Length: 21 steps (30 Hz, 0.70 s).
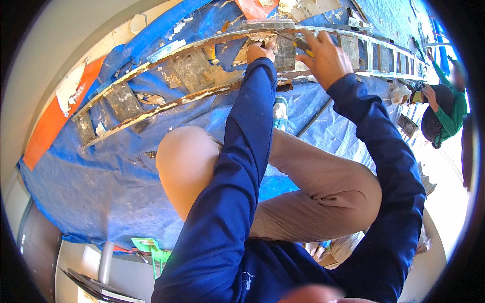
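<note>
A long ladder-like frame (194, 95) with flaking white paint and flat crosspieces lies on a blue tarp in front of me. My left hand (259, 52) is at the frame's middle, fingers curled beside a loose pale flake; what they grip is hidden. Just to its right, my right hand (327, 59) holds a hand tool (301, 44) by its yellow and black handle. The tool's thin shaft points left toward the crosspiece near my left hand; its tip is too small to make out.
The blue tarp (126, 166) spreads beneath the frame, strewn with paint flakes. Orange sheeting (65, 108) lies at the left. A person in green sleeves (449, 118) is at the far right, near the frame's end. A green chair (151, 247) stands at lower left.
</note>
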### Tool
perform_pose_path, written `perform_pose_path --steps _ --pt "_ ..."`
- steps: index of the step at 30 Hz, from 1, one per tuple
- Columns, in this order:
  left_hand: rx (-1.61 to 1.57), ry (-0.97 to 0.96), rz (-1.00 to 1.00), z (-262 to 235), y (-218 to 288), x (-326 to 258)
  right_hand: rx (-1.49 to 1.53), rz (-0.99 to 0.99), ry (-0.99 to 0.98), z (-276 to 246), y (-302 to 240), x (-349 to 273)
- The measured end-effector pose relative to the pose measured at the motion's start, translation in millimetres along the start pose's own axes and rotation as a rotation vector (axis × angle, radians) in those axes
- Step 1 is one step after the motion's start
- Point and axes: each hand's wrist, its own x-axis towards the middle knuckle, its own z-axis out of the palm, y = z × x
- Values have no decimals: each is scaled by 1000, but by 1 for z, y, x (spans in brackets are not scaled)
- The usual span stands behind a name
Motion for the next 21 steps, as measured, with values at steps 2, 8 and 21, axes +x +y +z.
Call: perform_pose_path --steps 2,8,21 --pt "-11 15 25 1 -2 1 -8 244 -210 -1 1 9" --pt "18 -37 4 -3 2 0 -152 -306 108 -2 1 6" --pt "51 -39 21 1 -3 6 -220 -404 112 -13 -7 9"
